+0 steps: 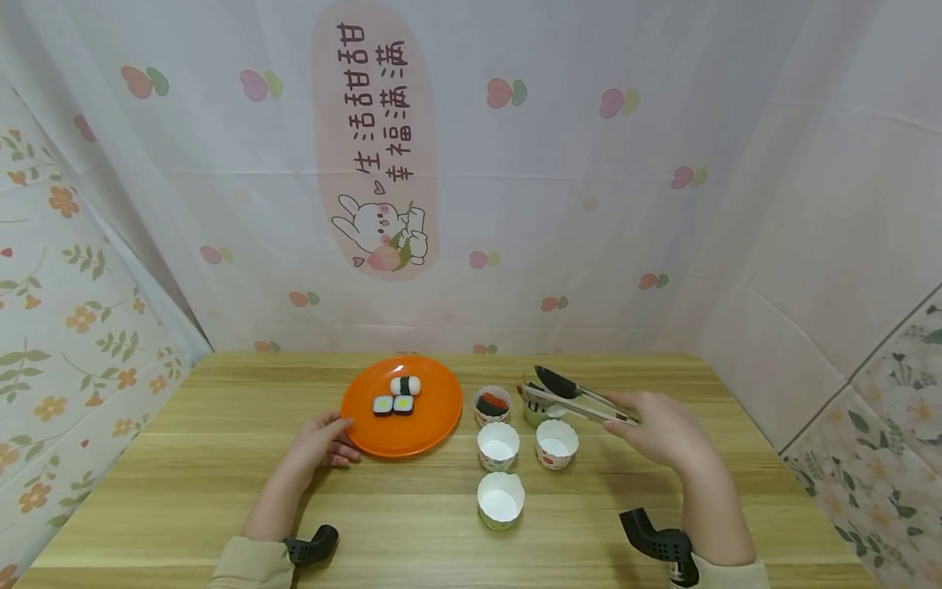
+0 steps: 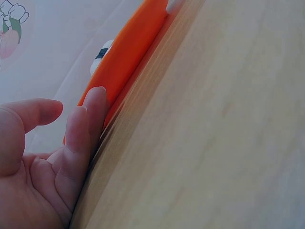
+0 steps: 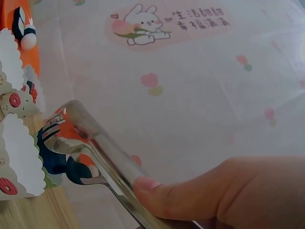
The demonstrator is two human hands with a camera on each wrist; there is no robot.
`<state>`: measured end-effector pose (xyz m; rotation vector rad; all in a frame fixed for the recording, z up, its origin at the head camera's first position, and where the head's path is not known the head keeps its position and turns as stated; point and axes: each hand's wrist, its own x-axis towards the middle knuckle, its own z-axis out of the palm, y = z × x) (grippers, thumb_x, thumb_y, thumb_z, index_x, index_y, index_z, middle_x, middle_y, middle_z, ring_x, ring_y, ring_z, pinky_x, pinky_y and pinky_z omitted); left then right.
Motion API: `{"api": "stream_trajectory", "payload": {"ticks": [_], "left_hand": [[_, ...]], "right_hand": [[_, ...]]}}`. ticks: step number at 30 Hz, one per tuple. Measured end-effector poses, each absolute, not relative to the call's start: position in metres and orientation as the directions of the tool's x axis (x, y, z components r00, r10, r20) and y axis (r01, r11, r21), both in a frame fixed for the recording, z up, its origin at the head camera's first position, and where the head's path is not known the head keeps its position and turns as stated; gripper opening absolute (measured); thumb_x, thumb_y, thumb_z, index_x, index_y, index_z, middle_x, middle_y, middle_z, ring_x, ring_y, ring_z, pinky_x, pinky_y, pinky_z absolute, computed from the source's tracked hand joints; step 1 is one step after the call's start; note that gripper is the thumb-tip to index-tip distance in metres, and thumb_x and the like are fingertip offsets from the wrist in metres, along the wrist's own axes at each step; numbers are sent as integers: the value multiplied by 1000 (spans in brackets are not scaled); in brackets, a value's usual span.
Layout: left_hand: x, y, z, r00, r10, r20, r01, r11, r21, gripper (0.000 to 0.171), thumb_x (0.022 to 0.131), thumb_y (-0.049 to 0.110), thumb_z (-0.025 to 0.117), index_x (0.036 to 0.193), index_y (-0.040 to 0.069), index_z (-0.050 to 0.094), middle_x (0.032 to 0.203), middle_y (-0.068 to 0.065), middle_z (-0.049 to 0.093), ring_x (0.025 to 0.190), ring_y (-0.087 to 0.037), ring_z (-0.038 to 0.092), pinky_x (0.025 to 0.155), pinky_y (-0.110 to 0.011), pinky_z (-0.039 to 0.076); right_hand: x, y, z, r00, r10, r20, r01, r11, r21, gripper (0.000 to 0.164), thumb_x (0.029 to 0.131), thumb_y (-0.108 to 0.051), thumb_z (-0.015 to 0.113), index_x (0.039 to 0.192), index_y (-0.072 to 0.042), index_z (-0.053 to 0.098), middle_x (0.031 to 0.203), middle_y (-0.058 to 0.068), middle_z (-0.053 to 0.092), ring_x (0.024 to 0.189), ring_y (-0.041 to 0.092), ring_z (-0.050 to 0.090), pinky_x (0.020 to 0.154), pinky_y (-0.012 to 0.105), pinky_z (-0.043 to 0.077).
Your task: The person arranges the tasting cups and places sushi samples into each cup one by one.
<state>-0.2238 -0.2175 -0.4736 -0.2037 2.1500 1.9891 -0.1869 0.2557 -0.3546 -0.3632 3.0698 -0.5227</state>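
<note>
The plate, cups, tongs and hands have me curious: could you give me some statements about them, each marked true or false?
1. The left hand touches the plate. True.
2. The plate is blue. False: it is orange.
3. The right hand holds the tongs. True.
4. The tongs' tips are over the plate. False: they are by the rear right cup.
5. The front cup looks empty. True.
6. The front cup is left of the plate. False: it is to its right.
</note>
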Motion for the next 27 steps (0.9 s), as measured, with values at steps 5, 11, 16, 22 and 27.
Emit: {"api": "stream_trajectory", "payload": {"ticks": [5,11,16,22,27], "left_hand": [[-223,-217,-473,-970,42,-240,-236,82,968,44,101,17,46,134,-10,34,77,-10,62,61,-18,66,56,-25,54],[-223,-217,-473,-970,41,-238,-234,81,969,44,101,17,46,134,-10,34,77,-11,62,61,-18,66,56,-26,55],[-224,-217,-474,-970,38,-240,-236,86,968,45,101,17,46,135,-10,34,78,-11,62,61,-18,66,56,-25,55],[-224,-218,-474,-970,40,-240,-236,86,968,44,101,17,46,134,-10,34,78,-11,62,61,-18,65,56,-25,55],[-224,-218,-474,-971,39,-237,-234,86,969,44,101,17,46,134,-10,35,78,-11,62,61,-18,66,56,-26,55]], "right_hand": [[-186,254,-354,-974,-222,34,-221,917,-334,53,88,-40,67,132,-12,59,123,20,60,110,44,55,79,61,45],[-186,252,-353,-974,-222,46,-224,914,-339,52,88,-38,68,132,-12,59,120,18,62,107,42,58,77,59,47],[-186,250,-354,-975,-220,41,-221,914,-341,53,88,-39,67,133,-12,58,119,17,63,104,39,59,74,56,48],[-188,246,-354,-972,-229,56,-235,915,-329,53,89,-38,66,132,-9,58,118,18,63,104,39,60,75,57,47],[-187,240,-354,-973,-227,49,-230,916,-329,55,90,-39,65,134,-8,56,121,20,61,108,42,57,75,58,47]]}}
